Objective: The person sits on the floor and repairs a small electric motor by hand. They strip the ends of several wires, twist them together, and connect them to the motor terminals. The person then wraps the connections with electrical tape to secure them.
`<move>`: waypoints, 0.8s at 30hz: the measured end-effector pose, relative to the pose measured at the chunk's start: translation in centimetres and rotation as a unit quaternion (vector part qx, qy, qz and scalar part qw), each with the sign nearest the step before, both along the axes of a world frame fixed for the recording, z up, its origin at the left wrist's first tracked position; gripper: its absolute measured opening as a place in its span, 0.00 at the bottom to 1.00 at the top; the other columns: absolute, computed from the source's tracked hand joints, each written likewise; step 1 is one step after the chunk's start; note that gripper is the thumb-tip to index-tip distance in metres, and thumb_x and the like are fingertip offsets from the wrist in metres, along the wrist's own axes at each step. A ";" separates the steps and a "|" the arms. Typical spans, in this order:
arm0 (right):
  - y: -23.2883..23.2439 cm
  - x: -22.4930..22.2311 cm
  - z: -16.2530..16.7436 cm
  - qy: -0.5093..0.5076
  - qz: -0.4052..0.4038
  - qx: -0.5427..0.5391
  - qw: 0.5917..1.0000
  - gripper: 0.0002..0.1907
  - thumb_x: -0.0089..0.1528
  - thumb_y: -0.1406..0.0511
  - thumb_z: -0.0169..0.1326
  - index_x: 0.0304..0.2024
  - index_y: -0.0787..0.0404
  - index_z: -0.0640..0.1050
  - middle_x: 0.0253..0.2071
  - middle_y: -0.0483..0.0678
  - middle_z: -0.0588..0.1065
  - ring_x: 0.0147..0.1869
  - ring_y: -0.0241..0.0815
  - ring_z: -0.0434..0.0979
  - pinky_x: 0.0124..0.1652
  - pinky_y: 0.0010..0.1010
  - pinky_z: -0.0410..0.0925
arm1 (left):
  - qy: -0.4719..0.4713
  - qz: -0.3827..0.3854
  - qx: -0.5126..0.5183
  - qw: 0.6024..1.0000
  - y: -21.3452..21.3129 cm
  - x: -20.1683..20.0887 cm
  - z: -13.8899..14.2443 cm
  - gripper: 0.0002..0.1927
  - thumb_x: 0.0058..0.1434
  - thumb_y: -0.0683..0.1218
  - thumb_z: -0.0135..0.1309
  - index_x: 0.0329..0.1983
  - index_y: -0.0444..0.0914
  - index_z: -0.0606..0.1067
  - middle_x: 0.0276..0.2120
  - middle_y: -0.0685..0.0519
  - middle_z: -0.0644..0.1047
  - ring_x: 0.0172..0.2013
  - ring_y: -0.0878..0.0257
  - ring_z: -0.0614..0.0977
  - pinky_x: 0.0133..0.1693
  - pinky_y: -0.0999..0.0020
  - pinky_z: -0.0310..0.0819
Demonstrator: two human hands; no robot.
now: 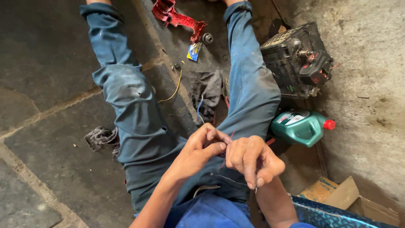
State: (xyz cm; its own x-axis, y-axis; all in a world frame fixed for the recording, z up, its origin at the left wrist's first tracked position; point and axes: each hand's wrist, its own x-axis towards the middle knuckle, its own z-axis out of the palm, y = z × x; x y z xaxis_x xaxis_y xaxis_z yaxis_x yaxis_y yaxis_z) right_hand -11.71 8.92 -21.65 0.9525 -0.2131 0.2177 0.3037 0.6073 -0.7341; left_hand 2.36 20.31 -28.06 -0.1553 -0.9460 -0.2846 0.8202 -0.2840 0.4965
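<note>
At centre frame my left hand (201,145) and right hand (252,158) meet, fingertips of both pressed together, pinching a thin red wire (230,136) between them. I judge this to be the twisting or joining step; the next move calls for a steady pinch while the strands are worked. A blue wire (199,107) runs up toward the dark rag (206,93). To the right lies a green oil bottle (300,126), above it a black battery (295,59); a red tool casing (177,19) lies at top centre. The wire ends are hidden by my fingers.
</note>
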 end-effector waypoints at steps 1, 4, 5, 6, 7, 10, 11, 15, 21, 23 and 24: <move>0.1 -0.1 0.0 0.001 -0.014 0.000 1.000 0.14 0.57 0.60 0.64 0.23 0.64 0.81 0.15 0.46 0.71 0.13 0.40 0.58 0.20 0.38 0.48 | -0.009 0.028 0.010 1.000 0.0 -0.1 0.0 0.13 0.65 0.36 0.52 0.34 0.39 0.59 0.43 0.46 0.79 0.40 0.65 0.78 0.44 0.67 0.77; 1.1 -0.8 0.1 0.072 -0.127 0.029 0.989 0.14 0.58 0.61 0.64 0.25 0.65 0.79 0.19 0.46 0.68 0.19 0.37 0.56 0.24 0.33 0.50 | -0.030 0.112 0.029 0.993 0.1 -0.4 0.1 0.14 0.66 0.36 0.53 0.33 0.38 0.60 0.41 0.44 0.79 0.37 0.63 0.78 0.41 0.66 0.77; 1.5 -1.1 -0.1 0.101 -0.171 0.047 0.979 0.13 0.57 0.61 0.64 0.26 0.65 0.77 0.20 0.46 0.67 0.21 0.36 0.56 0.24 0.32 0.50 | -0.034 0.139 0.027 0.989 0.1 -0.6 0.1 0.14 0.67 0.35 0.53 0.33 0.39 0.60 0.41 0.45 0.78 0.38 0.64 0.77 0.42 0.66 0.77; 1.9 -1.3 -0.3 0.130 -0.215 0.066 0.966 0.13 0.55 0.62 0.64 0.26 0.66 0.76 0.22 0.46 0.66 0.23 0.36 0.56 0.24 0.30 0.51 | -0.039 0.166 0.024 0.985 0.2 -0.7 0.1 0.15 0.67 0.35 0.53 0.33 0.39 0.59 0.41 0.45 0.78 0.38 0.65 0.76 0.43 0.66 0.76; 2.1 -1.6 -0.6 0.158 -0.258 0.085 0.949 0.13 0.54 0.63 0.64 0.27 0.66 0.75 0.24 0.46 0.64 0.25 0.35 0.55 0.23 0.29 0.51 | -0.058 0.175 0.021 0.983 0.4 -0.9 0.2 0.14 0.68 0.35 0.52 0.34 0.38 0.60 0.41 0.46 0.77 0.39 0.65 0.76 0.44 0.67 0.76; 2.4 -2.3 -1.5 0.104 -0.227 0.104 0.963 0.11 0.56 0.65 0.62 0.30 0.66 0.74 0.25 0.46 0.63 0.27 0.35 0.57 0.27 0.30 0.53 | -0.088 0.185 0.014 0.979 0.6 -1.4 0.4 0.11 0.68 0.35 0.51 0.36 0.38 0.61 0.42 0.48 0.75 0.41 0.66 0.76 0.46 0.68 0.75; 2.4 -2.5 -1.7 0.094 -0.218 0.104 0.966 0.11 0.55 0.65 0.62 0.29 0.65 0.74 0.25 0.46 0.63 0.27 0.35 0.57 0.27 0.30 0.52 | -0.082 0.177 0.015 0.981 0.7 -1.4 0.5 0.11 0.67 0.34 0.51 0.36 0.38 0.61 0.42 0.48 0.74 0.41 0.66 0.76 0.45 0.68 0.75; 1.8 -2.9 -1.8 0.055 -0.177 0.111 0.976 0.10 0.55 0.66 0.62 0.26 0.64 0.74 0.21 0.43 0.64 0.24 0.36 0.55 0.26 0.31 0.50 | -0.043 0.111 0.013 0.993 0.3 -1.4 0.9 0.13 0.63 0.32 0.50 0.38 0.38 0.59 0.46 0.48 0.72 0.42 0.65 0.76 0.46 0.67 0.77; 0.1 -2.1 -1.3 -0.015 -0.090 0.106 0.990 0.12 0.53 0.63 0.62 0.21 0.63 0.76 0.15 0.43 0.65 0.16 0.36 0.51 0.20 0.33 0.46 | -0.059 0.044 0.040 0.996 0.3 -0.9 1.8 0.15 0.54 0.30 0.48 0.37 0.38 0.59 0.48 0.50 0.72 0.44 0.66 0.77 0.49 0.65 0.80; -0.1 -1.8 -1.2 -0.021 -0.069 0.109 0.991 0.12 0.53 0.63 0.62 0.20 0.64 0.76 0.14 0.44 0.65 0.15 0.36 0.51 0.19 0.34 0.46 | -0.039 0.010 0.057 0.998 0.4 -0.6 1.6 0.12 0.58 0.32 0.47 0.36 0.38 0.59 0.46 0.48 0.77 0.43 0.65 0.78 0.47 0.68 0.77; -0.2 -1.8 -1.1 -0.020 -0.062 0.113 0.992 0.13 0.53 0.63 0.62 0.20 0.64 0.76 0.13 0.44 0.66 0.14 0.37 0.51 0.19 0.34 0.46 | -0.029 -0.007 0.066 0.997 0.5 -0.6 1.5 0.11 0.60 0.33 0.47 0.36 0.38 0.59 0.46 0.48 0.79 0.43 0.65 0.79 0.46 0.70 0.76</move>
